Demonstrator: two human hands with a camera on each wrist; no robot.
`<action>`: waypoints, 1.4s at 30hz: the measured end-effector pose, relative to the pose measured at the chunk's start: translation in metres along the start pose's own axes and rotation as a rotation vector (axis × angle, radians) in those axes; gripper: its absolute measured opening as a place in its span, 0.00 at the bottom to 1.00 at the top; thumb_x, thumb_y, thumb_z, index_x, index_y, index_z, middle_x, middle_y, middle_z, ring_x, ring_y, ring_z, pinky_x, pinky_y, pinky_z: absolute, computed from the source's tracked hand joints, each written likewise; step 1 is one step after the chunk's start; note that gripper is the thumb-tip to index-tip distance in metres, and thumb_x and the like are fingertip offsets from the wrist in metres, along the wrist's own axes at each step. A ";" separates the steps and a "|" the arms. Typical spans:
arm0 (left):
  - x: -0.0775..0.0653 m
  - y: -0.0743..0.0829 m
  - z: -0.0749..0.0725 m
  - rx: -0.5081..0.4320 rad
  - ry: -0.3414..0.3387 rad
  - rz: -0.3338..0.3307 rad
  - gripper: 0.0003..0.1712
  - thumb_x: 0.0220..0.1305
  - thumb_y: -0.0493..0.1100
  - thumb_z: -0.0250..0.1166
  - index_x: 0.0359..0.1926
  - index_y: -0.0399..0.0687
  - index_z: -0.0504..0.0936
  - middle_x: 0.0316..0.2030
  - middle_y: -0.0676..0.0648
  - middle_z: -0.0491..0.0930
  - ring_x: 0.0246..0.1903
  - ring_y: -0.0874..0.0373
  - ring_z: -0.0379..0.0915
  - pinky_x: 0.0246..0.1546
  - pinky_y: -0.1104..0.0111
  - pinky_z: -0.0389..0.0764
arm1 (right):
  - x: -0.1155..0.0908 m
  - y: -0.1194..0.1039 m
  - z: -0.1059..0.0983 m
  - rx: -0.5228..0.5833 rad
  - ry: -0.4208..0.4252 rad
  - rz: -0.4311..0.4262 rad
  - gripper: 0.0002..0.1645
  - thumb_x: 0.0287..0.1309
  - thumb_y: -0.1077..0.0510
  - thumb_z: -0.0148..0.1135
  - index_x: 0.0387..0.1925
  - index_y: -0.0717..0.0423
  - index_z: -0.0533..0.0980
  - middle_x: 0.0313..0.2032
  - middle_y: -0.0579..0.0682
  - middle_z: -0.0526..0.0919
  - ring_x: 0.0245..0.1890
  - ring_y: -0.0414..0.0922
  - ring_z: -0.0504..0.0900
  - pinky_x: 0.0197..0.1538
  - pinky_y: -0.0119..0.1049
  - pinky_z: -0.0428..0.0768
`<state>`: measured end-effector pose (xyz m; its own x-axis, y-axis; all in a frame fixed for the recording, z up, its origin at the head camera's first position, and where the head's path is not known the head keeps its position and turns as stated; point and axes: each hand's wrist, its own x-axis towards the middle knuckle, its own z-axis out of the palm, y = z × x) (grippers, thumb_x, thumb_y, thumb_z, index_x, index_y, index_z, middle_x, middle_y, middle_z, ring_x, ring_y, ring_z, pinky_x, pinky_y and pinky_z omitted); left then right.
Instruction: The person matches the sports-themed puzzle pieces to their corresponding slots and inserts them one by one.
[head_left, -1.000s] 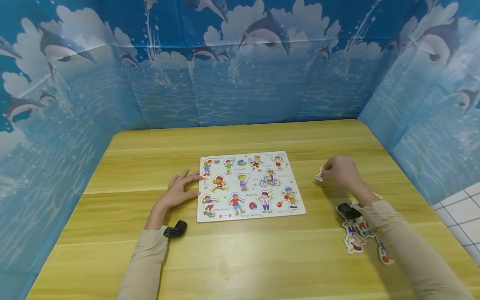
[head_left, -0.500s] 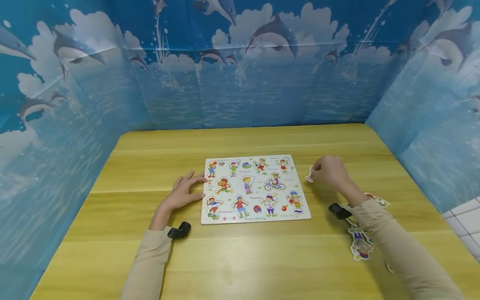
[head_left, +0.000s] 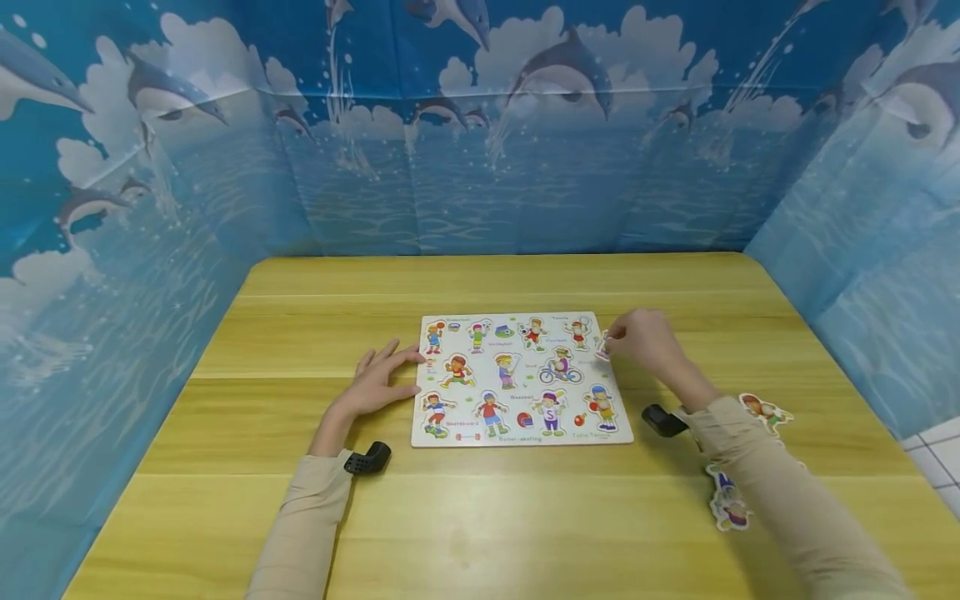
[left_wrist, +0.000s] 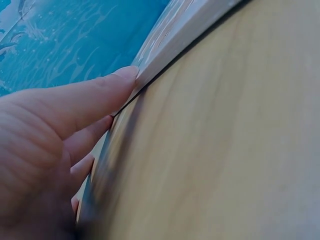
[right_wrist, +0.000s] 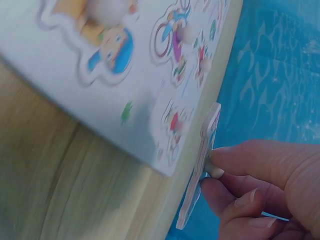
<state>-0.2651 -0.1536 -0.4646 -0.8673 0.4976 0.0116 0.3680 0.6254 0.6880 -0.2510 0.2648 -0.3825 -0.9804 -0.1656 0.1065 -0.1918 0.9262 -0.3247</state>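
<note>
A white puzzle board (head_left: 483,375) printed with sports figures lies on the wooden table. My left hand (head_left: 375,381) rests at its left side, fingers extended, with thumb and fingertips against the edge. The left wrist view shows that thumb (left_wrist: 102,95) along the board's side. Beyond the board's upper right corner, my right hand (head_left: 648,346) pinches a figure-shaped puzzle piece (head_left: 602,346) over the right edge. In the right wrist view, thumb and index finger hold this thin piece (right_wrist: 197,170) on edge by its small pale knob (right_wrist: 215,171); its picture side is mostly hidden.
Loose puzzle pieces lie right of the board: one (head_left: 763,410) beyond the right sleeve, another (head_left: 729,500) nearer, partly under the forearm. Black wrist cameras (head_left: 367,460) sit on both sleeves. A blue dolphin-print curtain (head_left: 480,183) encloses the table's back and sides.
My right hand has carried the puzzle piece leftward from the bare table to the board's right edge. The left hand keeps its place at the board while the head view shifts slightly.
</note>
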 end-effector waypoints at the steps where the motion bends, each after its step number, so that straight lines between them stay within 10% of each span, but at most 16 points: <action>1: 0.001 0.000 0.000 0.008 0.000 0.001 0.25 0.59 0.48 0.64 0.58 0.54 0.71 0.70 0.44 0.59 0.74 0.40 0.36 0.70 0.43 0.29 | 0.002 -0.002 0.000 -0.001 -0.005 0.002 0.07 0.50 0.63 0.61 0.25 0.63 0.83 0.25 0.59 0.86 0.21 0.45 0.78 0.25 0.33 0.72; 42: 0.000 -0.001 0.005 0.001 -0.003 -0.011 0.24 0.62 0.48 0.62 0.59 0.55 0.71 0.71 0.46 0.57 0.74 0.41 0.36 0.70 0.45 0.28 | 0.040 -0.061 0.047 0.088 -0.017 -0.139 0.07 0.50 0.65 0.60 0.23 0.58 0.83 0.22 0.53 0.85 0.17 0.39 0.74 0.25 0.31 0.73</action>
<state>-0.2636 -0.1516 -0.4686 -0.8702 0.4927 0.0019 0.3591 0.6316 0.6871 -0.2805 0.1855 -0.4027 -0.9448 -0.2962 0.1402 -0.3276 0.8608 -0.3896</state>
